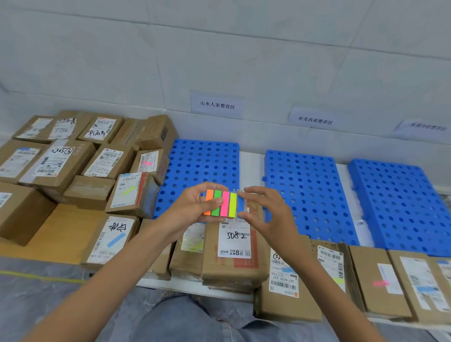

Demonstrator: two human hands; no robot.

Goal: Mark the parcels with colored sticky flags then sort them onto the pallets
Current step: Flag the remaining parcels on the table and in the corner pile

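Note:
My left hand [192, 204] holds a pad of sticky flags [221, 203] with orange, green, pink and yellow strips, above a cardboard parcel [235, 255] marked "5082". My right hand [265, 210] pinches at the pad's right edge, where a blue strip shows. Three blue perforated pallets lie behind: left pallet [203, 163], middle pallet [309, 193], right pallet [405, 206]. Nothing lies on them.
A heap of cardboard parcels [58, 157] fills the left side, some bearing flags. A row of flagged parcels [388, 280] lies along the front right. Paper signs [217, 105] hang on the wall above each pallet. My knees are below in front.

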